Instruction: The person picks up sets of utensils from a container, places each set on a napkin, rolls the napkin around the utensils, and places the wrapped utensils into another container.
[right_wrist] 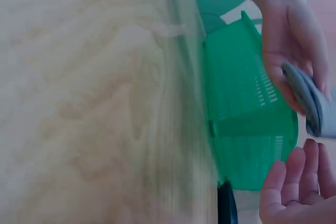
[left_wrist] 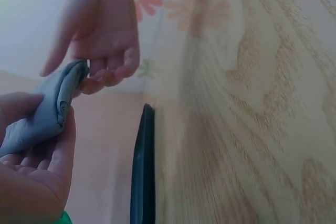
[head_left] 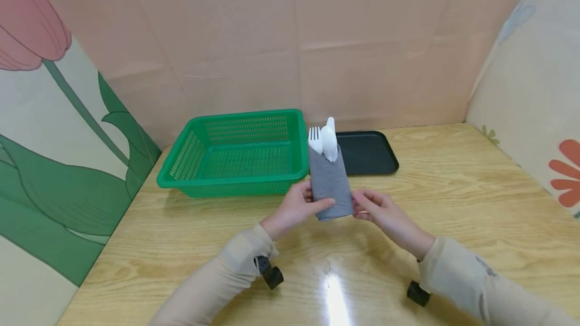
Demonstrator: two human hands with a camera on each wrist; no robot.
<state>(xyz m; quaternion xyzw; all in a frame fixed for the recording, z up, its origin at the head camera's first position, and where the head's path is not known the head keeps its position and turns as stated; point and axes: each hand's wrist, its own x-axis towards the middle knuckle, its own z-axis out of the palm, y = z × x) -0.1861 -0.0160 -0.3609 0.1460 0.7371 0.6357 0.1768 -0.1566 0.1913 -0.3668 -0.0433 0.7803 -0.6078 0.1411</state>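
A folded grey cloth napkin point(head_left: 331, 185) is held up above the table, with a white fork point(head_left: 315, 140), a white spoon point(head_left: 329, 142) and a third white utensil behind the spoon sticking out of its top. My left hand point(head_left: 302, 205) grips the lower left side of the napkin, thumb across the front and fingers behind. Close by the napkin's lower right edge is my right hand point(head_left: 385, 215). In the right wrist view, the loosely bent fingers point(right_wrist: 294, 177) of that hand lie just below the napkin and hold nothing.
Behind my left hand stands a green plastic basket point(head_left: 244, 181) with slotted sides. A black tray point(head_left: 369, 152) lies to its right, partly hidden by the napkin. Both rest on the wooden table point(head_left: 453, 180), whose back edge meets a pink cloth backdrop point(head_left: 385, 54).
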